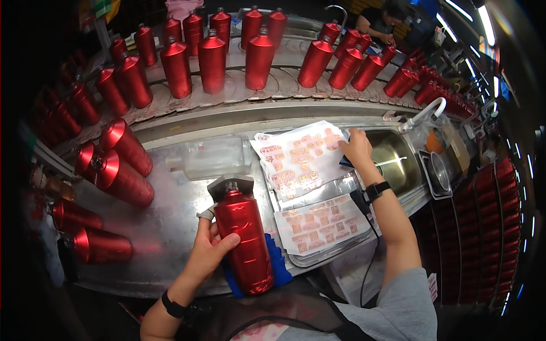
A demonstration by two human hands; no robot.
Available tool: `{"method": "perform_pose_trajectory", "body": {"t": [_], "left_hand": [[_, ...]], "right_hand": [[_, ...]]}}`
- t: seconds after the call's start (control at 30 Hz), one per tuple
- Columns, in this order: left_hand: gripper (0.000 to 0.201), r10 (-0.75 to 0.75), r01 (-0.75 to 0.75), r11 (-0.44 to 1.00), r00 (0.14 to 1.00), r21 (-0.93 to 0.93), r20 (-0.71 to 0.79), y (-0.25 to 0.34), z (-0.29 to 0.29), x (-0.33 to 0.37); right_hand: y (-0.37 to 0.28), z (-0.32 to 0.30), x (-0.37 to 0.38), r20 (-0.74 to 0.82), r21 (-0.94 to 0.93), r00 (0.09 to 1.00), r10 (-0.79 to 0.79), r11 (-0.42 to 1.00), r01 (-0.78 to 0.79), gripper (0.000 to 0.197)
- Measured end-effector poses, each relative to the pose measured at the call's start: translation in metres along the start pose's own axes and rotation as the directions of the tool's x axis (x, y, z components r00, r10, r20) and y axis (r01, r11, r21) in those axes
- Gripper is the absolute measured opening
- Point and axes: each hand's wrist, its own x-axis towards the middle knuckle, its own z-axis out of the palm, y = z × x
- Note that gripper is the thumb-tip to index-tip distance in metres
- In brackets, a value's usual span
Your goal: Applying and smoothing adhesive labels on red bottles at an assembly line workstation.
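A glossy red bottle with a bare neck leans toward me over a blue cloth at the counter's front. My left hand is closed on its left side, thumb across the front and the other fingers partly hidden behind. A dark angular block stands behind the bottle's neck. My right hand is at the right edge of a stack of printed label sheets, fingers bent down by a small dark blue thing. What its fingertips grip is hidden. Another label sheet lies nearer on the metal tray.
More red bottles stand or lean at the left. A clear rectangular container lies behind the block. Farther back, a curved conveyor carries several red bottles. A sink with a white faucet is right; a person works far right.
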Motion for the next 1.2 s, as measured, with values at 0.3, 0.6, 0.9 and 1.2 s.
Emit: {"method": "perform_pose_trajectory", "body": {"t": [0.3, 0.6, 0.9, 1.2], "left_hand": [[0.083, -0.003, 0.003, 1.0, 1.0, 0.004, 0.001, -0.008, -0.008, 0.006], [0.083, 0.004, -0.004, 1.0, 1.0, 0.026, -0.007, -0.01, -0.015, 0.009], [0.08, -0.058, 0.059, 0.997, 0.997, 0.039, -0.044, 0.002, -0.013, 0.007], [0.076, -0.015, 0.019, 0.997, 0.998, 0.068, -0.061, 0.012, -0.014, 0.002]], "right_hand": [[0.051, 0.039, 0.042, 0.25, 0.118, 0.952, 0.176, 0.971, -0.21, 0.023], [0.184, 0.035, 0.024, 0.145, 0.139, 0.92, 0.365, 0.913, -0.384, 0.018], [0.208, 0.035, -0.015, 0.306, 0.086, 0.898, 0.316, 0.93, -0.356, 0.022], [-0.045, -0.099, -0.083, 0.377, 0.854, 0.923, -0.074, 0.414, -0.315, 0.011]]}}
